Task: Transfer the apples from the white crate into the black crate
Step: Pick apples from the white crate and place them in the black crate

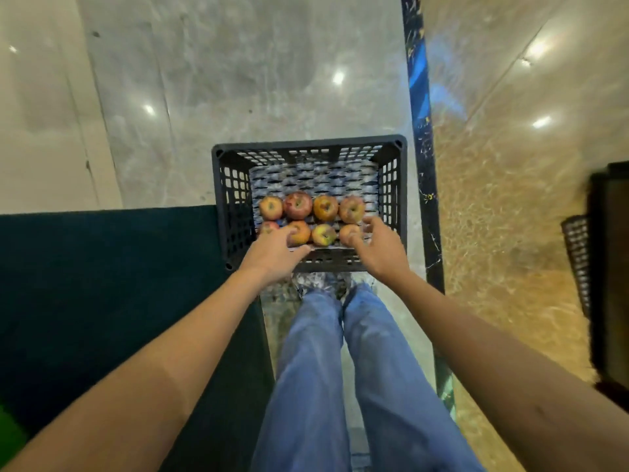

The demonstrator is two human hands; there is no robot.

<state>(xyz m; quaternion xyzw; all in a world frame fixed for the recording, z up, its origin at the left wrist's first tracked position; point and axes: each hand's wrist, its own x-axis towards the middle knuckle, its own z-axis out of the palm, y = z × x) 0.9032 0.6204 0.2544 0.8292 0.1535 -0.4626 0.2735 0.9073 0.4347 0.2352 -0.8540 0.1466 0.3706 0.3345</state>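
The black crate (308, 143) stands on the floor just past my feet. Several red-yellow apples lie in two rows along its near side. My left hand (272, 253) reaches into the crate, its fingers wrapped on an apple (301, 231) in the near row, second from the left. The fingers and thumb of my right hand (377, 248) close round the near row's rightmost apple (348, 231). Both apples rest at the level of the crate's floor. The far half of the crate holds nothing. No white crate shows in the view.
A dark green mat (102, 284) lies on the floor to the left of the crate. A dark blue strip (422, 131) runs along the floor at the right. A dark object with a lattice side (577, 260) sits at the right edge.
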